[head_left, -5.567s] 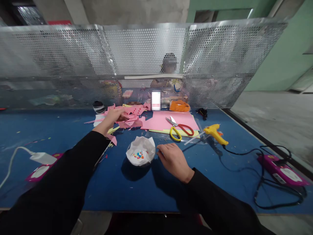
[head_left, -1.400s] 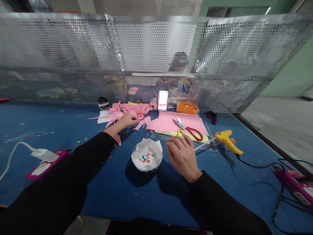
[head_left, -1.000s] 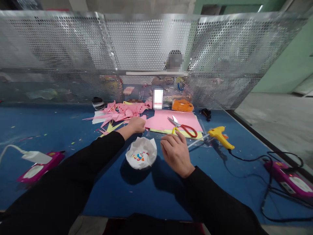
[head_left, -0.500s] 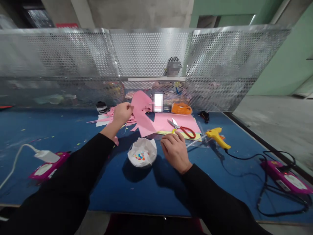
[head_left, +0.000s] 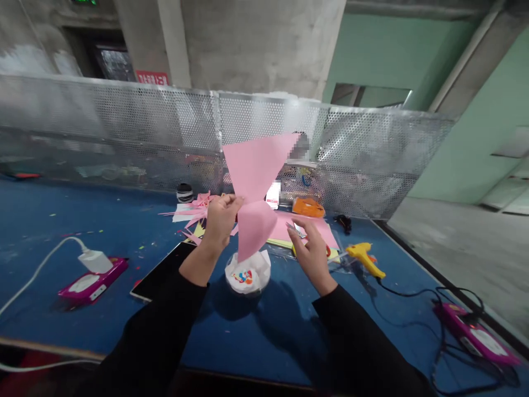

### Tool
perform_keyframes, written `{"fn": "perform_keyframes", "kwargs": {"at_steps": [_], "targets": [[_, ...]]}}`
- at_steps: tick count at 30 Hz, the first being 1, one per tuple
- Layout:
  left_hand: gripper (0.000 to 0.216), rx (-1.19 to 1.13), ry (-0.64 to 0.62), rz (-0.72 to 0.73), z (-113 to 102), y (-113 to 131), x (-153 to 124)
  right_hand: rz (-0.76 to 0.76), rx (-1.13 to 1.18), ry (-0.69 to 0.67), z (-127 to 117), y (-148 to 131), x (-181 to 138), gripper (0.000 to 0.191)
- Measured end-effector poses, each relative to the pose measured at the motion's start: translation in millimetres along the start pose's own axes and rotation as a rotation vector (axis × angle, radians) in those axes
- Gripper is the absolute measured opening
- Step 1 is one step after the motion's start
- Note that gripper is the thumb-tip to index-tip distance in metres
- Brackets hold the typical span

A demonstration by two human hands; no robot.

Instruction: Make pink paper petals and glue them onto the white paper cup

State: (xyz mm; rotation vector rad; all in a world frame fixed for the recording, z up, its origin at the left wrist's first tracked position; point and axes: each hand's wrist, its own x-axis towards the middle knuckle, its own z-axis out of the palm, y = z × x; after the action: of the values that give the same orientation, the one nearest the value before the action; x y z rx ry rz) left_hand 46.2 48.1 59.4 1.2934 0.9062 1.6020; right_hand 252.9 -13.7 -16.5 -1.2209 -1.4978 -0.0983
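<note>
My left hand [head_left: 219,220] pinches a cut, curling sheet of pink paper [head_left: 257,171] near its narrow middle, held up over the table. To the right of the sheet, my right hand [head_left: 312,252] has thumb and fingers apart and holds nothing. Behind it, partly hidden by the fingers, a pair of scissors [head_left: 300,231] with red handles lies on flat pink paper [head_left: 281,226]. Below the raised sheet stands a small bowl lined with white paper [head_left: 248,278], with a bright coloured pattern or bits inside.
A yellow glue gun [head_left: 364,258] lies to the right, its cord leading towards a magenta power strip [head_left: 475,333]. Left are another power strip [head_left: 94,281], a dark tablet-like slab [head_left: 167,270] and pink scraps [head_left: 202,204]. An orange packet [head_left: 308,207] lies before the perforated metal screen [head_left: 367,143].
My left hand has lifted the pink sheet, which now stands taller and has turned. My right hand has risen and spread its fingers. The camera has tilted up, and the dark slab has come into view.
</note>
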Motion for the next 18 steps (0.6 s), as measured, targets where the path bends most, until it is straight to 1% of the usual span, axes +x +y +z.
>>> {"fn": "perform_keyframes", "kwargs": {"at_steps": [2, 4, 6, 8, 10, 13, 15, 18], "targets": [[0.031, -0.054, -0.004, -0.020, -1, 0, -6, 0.109, 0.188, -0.063, 1, -7, 13, 0.036], [0.027, -0.080, 0.001, -0.046, -4, 0, -9, 0.217, 0.392, -0.177, 3, -14, 24, 0.040], [0.023, -0.081, 0.011, -0.074, -8, -2, -11, 0.271, 0.513, -0.303, 7, -20, 30, 0.038], [0.021, -0.073, 0.025, -0.100, -11, -6, -12, 0.304, 0.574, -0.390, 11, -25, 32, 0.032], [0.019, -0.070, 0.034, -0.126, -12, -12, -11, 0.353, 0.615, -0.422, 14, -27, 30, 0.028], [0.018, -0.101, 0.020, -0.195, -13, -21, -10, 0.418, 0.626, -0.414, 13, -27, 24, 0.028], [0.022, -0.137, -0.025, -0.280, -12, -25, -9, 0.443, 0.611, -0.415, 11, -25, 21, 0.028], [0.029, -0.163, -0.125, -0.414, -10, -26, -11, 0.451, 0.561, -0.427, 7, -25, 18, 0.029]]}}
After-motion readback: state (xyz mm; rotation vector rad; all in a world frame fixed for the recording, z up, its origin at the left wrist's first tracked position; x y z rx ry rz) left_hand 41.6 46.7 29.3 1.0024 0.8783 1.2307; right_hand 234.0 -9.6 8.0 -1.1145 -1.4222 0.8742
